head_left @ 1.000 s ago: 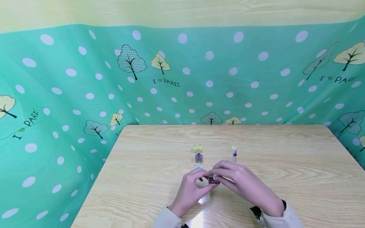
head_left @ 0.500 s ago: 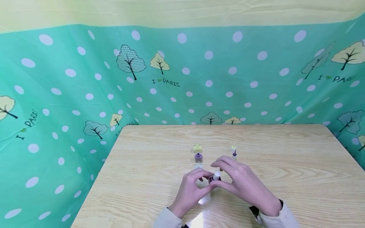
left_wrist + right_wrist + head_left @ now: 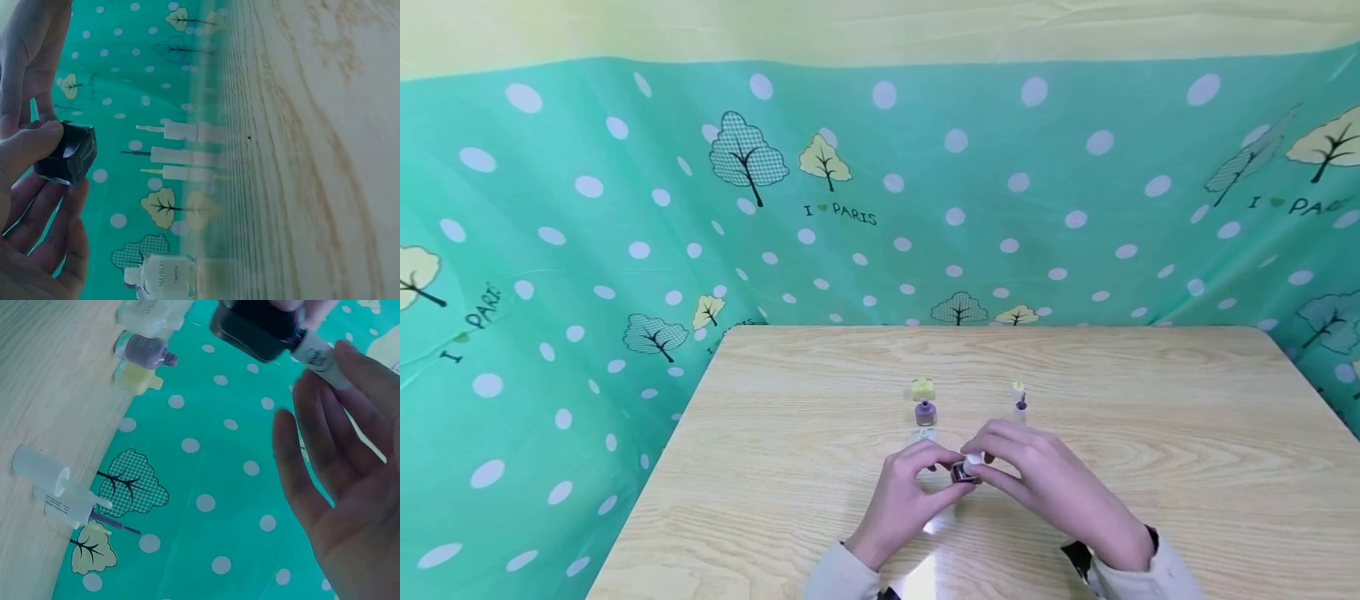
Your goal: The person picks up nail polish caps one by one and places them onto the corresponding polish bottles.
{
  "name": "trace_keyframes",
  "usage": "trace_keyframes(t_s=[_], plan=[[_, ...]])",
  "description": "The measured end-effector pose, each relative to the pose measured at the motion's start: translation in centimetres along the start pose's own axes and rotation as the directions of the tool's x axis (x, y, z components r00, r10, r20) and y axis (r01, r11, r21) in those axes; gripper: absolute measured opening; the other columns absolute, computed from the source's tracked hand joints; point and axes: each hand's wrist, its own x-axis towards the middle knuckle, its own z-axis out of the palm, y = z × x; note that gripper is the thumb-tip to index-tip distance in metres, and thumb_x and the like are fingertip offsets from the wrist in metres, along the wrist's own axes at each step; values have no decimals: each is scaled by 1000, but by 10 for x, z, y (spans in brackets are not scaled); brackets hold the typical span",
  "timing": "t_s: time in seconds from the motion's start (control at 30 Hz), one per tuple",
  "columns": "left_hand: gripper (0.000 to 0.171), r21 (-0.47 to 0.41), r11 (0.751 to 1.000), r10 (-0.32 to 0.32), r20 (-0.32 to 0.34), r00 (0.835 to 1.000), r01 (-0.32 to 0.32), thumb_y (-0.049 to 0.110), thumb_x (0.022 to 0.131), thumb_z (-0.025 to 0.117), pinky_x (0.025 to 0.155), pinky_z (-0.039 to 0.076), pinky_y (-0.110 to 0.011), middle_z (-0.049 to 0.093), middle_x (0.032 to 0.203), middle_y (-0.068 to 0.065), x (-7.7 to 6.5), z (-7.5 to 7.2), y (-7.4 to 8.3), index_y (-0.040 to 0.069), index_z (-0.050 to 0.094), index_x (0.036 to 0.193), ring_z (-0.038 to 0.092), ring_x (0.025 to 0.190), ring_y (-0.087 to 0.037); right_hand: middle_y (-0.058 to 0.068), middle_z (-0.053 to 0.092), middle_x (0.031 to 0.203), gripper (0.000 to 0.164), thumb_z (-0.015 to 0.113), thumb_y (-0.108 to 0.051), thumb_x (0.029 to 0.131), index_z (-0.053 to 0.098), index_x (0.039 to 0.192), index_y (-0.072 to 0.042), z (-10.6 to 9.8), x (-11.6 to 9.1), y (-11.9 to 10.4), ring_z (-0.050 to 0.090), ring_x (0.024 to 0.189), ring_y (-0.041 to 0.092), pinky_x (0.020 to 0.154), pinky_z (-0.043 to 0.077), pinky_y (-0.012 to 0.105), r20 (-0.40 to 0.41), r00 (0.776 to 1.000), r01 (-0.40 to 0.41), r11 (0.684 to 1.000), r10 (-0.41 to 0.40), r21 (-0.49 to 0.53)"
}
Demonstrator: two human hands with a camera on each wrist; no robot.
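Over the table's near middle, my left hand (image 3: 912, 492) grips a small dark nail polish bottle (image 3: 70, 153) between thumb and fingers. Its white cap (image 3: 320, 359) sits at the bottle's neck, and my right hand (image 3: 1037, 471) pinches that cap with thumb and fingertips. The bottle is held tilted, off the tabletop. Beyond the left hand stand three uncapped bottles in a row: a whitish one (image 3: 924, 435), a purple one (image 3: 925, 412) and a yellow one (image 3: 922, 388). To the right, white brush caps stand brush up: a whitish-tipped one (image 3: 181, 131), a dark-tipped one (image 3: 178, 155) and a yellow-tipped one (image 3: 181, 173).
The wood-grain table (image 3: 790, 467) stretches to both sides of the hands. A green dotted cloth (image 3: 850, 275) hangs behind the table and along its left side. Light reflects off the tabletop near the front edge.
Half a second ago the right fingers were spread away from the cap; now they pinch it again, as they did one second ago. The left hand keeps its grip on the nail polish bottle.
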Motion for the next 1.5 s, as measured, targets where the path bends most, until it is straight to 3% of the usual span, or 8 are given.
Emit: trace_keyframes(t_s=[0.17,0.37,0.53,0.67,0.87,1.03,1.2,1.5], plan=[[22,-8,1000,5,-7,1000,-5,23,83,81,77,58,-25,72,97,8,-1,1,-1,18,73,103,67,86,-6,-15,66,92,21,81,-26,81,70,98,-20,5,0,0,62,77,2,65,53,17,-44,999,-16,995,11,-100],[21,-91,996,-3,7,1000,3,17,84,79,77,61,-25,73,99,0,1,1,-1,11,72,104,69,88,-12,-9,69,107,35,82,-19,81,69,113,-18,2,-1,1,64,88,5,73,57,22,0,1000,-15,999,15,-32],[21,-142,989,-31,26,999,34,15,84,79,76,61,-23,72,99,-2,1,1,-2,9,72,104,68,91,-11,-13,68,108,27,77,-13,86,71,111,-18,-2,-1,2,65,95,4,78,59,25,36,999,-22,1000,23,-9],[22,-173,984,-38,33,999,43,15,84,79,77,61,-24,71,99,-1,0,2,-3,10,72,104,68,89,-10,-17,66,99,18,76,-15,87,72,103,-21,-2,-1,1,62,85,-1,71,57,21,38,998,-40,999,40,3],[22,-147,989,-19,34,999,23,19,85,79,79,60,-23,72,99,0,0,5,-2,11,73,104,68,86,-5,-17,61,83,17,82,-26,82,67,89,-24,2,-1,0,54,71,-4,59,48,15,-20,997,-71,993,70,-90],[21,-157,987,-36,32,999,41,19,85,78,79,60,-25,73,98,0,0,4,-2,11,73,104,69,86,-8,-15,66,98,23,80,-28,84,69,104,-22,1,-2,0,60,80,0,65,52,18,1,998,-64,995,64,-81],[22,-164,985,-55,39,998,61,19,85,79,79,61,-26,72,99,0,0,3,-2,11,73,105,69,86,-10,-14,66,106,23,76,-13,87,71,109,-19,-5,-2,0,64,92,3,75,58,23,52,998,-33,999,34,-21],[23,-133,991,-1,42,999,7,17,84,79,78,60,-22,72,98,2,-1,5,-3,11,73,105,67,87,-3,-18,61,86,13,78,-29,86,67,92,-25,-2,-1,-3,55,75,-4,62,51,18,47,988,-143,985,148,-99]])
